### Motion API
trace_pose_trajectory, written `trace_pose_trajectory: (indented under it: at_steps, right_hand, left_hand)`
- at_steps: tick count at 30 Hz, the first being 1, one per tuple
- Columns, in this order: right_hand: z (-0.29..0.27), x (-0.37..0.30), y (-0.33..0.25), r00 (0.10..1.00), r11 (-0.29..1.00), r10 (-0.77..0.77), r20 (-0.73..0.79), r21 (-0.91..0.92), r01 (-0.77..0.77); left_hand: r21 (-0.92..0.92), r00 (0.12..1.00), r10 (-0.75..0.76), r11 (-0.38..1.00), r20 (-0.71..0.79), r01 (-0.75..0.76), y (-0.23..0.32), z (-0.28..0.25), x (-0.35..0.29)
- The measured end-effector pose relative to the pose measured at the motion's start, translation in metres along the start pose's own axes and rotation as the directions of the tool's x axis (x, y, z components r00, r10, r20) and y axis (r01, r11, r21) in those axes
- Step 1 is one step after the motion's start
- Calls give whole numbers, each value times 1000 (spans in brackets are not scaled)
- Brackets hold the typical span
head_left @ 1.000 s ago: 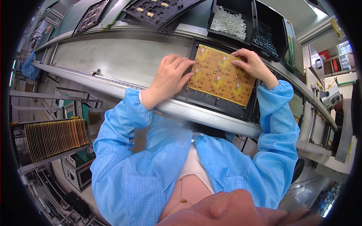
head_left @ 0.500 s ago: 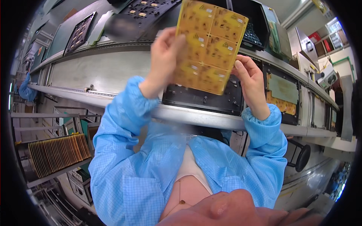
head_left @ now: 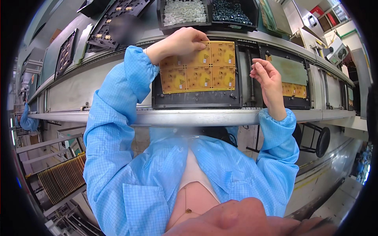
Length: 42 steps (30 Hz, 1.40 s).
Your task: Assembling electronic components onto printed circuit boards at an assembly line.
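A yellow circuit board panel (head_left: 199, 76), split into several squares with small white labels, lies in a black carrier frame (head_left: 177, 99) on the line in front of me. My left hand (head_left: 185, 42) reaches over its upper left part, with thumb and index finger closed at the panel's top edge. That hand and its wrist hide some of the board. To the right of the carrier, my right hand (head_left: 268, 80) hovers apart from the panel, its fingers loosely bent and slightly apart, nothing visible in them.
Black bins with white parts (head_left: 185, 11) and dark blue parts (head_left: 230, 15) stand behind the carrier. A second black carrier (head_left: 299, 100) holds a partly covered yellow board at right. Dark trays (head_left: 112, 27) lie at far left. A rack of boards (head_left: 63, 177) stands lower left.
The yellow panel, held up and tilted before, now lies in the carrier. My right hand has let go of its edge. My left hand has moved to the panel's top edge.
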State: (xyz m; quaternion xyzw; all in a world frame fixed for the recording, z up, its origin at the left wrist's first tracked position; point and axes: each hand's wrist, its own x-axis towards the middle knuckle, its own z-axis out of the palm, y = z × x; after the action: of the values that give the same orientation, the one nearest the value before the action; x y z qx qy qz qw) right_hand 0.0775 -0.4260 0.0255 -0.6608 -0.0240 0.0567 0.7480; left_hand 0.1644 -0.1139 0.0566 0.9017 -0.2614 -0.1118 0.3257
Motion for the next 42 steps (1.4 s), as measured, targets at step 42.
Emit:
trace_pose_trajectory:
  at_steps: [42]
  right_hand:
    - [21, -47, -22, 762, 336, -219, 609, -687, 645]
  left_hand:
    - [437, 944, 307, 870, -117, -229, 2, 14, -157]
